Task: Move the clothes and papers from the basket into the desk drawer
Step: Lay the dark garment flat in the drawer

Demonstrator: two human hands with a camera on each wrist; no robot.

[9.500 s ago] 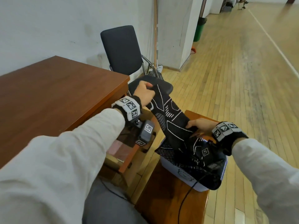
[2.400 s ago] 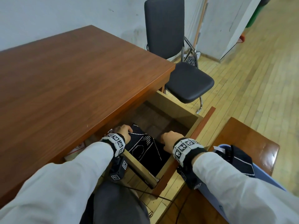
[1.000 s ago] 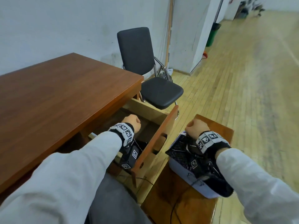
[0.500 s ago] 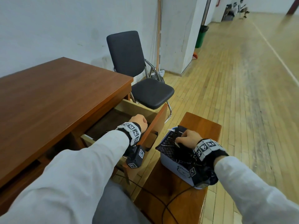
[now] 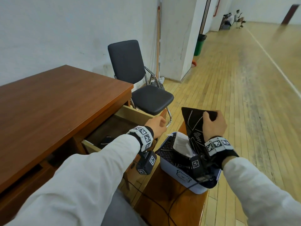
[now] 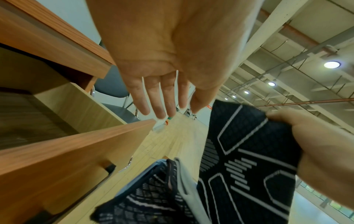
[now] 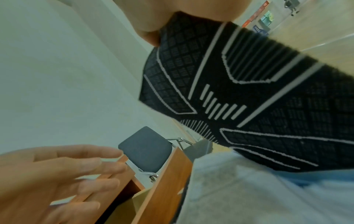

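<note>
My right hand (image 5: 213, 123) grips the top edge of a black garment with white line patterns (image 5: 194, 128) and holds it up above the white basket (image 5: 177, 174). The same garment (image 6: 247, 159) hangs beside my left hand in the left wrist view and fills the right wrist view (image 7: 249, 98). My left hand (image 5: 156, 125) hovers over the open desk drawer (image 5: 130, 113) with fingers (image 6: 153, 97) straight, holding nothing. Another black garment (image 5: 105, 141) lies in the drawer. White paper (image 5: 180, 144) and more dark cloth (image 5: 167, 152) stay in the basket.
The basket stands on a low wooden stool (image 5: 162, 198) right of the brown desk (image 5: 57, 101). A black chair (image 5: 146, 95) stands behind the drawer. A cable (image 5: 171, 207) runs across the stool. Wooden floor (image 5: 244, 95) stretches to the right.
My right hand took hold of a black garment in the basket and lifted it up. My left hand opened and moved right over the drawer front.
</note>
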